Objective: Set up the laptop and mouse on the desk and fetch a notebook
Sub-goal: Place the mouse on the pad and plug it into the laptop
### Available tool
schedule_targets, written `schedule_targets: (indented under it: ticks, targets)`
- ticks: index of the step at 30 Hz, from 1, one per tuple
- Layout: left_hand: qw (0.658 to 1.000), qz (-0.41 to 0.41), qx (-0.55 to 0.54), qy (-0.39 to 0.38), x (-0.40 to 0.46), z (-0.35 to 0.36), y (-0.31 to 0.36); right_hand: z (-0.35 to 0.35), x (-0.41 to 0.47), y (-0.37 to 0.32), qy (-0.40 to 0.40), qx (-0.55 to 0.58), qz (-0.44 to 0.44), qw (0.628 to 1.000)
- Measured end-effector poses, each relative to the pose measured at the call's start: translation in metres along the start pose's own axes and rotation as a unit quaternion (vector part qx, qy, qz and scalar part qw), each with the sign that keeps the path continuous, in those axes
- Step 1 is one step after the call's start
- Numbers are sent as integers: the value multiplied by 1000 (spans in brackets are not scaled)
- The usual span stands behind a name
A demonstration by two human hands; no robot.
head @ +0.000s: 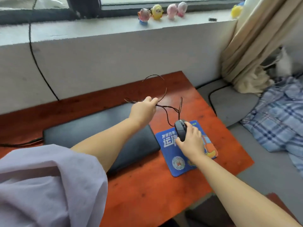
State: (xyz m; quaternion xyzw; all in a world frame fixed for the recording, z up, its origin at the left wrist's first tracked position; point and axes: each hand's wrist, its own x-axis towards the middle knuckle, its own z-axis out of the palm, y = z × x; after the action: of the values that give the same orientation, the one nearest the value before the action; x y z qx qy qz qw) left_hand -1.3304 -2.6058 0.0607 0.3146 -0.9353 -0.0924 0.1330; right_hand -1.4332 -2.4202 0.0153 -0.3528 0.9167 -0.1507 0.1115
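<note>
A closed black laptop [91, 128] lies flat on the reddish-brown desk [147, 190]. Right of it is a blue printed mouse pad [178, 166]. My right hand [191, 141] grips a black wired mouse [180, 129] at the pad's far edge. My left hand [144, 110] is held above the laptop's far right corner, pinching the thin mouse cable [165, 90], which loops up in the air and trails down to the mouse. No notebook is in view.
A black power cord [39, 68] runs down the wall from the windowsill and another cable enters the laptop's left side. Small toy figures [157, 12] stand on the sill. A curtain [250, 46] and a blue checked cloth [278, 115] lie to the right of the desk.
</note>
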Motion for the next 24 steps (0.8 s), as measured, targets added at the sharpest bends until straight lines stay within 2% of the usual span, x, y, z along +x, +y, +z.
schedule_targets:
  ticks: [5,11,14,15,16,18,20,22,24]
  targets:
    - [986,121,85,-72,43,38,39,3,-6,58,-50,-72,28,996]
    - [980,136,114,-87,77,49,35,7,9,75,-126,-125,13,984]
    - [978,132,141,-76,97,42,28,-19,38,61,-190,-179,17,965]
    - [978,130,147,-72,104,39,27,-31,51,53,-183,-184,5,966]
    - [978,129,149,-70,111,35,26,-43,66,43,-150,-163,-18,975]
    - [979,131,137,-74,123,29,23,-62,94,15,-31,-15,-103,994]
    - [978,144,127,-88,128,24,19,-72,121,-21,60,144,-197,968]
    - [979,145,96,-102,127,22,11,-69,145,-55,30,221,-244,944]
    - [989,98,14,-113,123,22,-3,-56,167,-79,-74,237,-235,940]
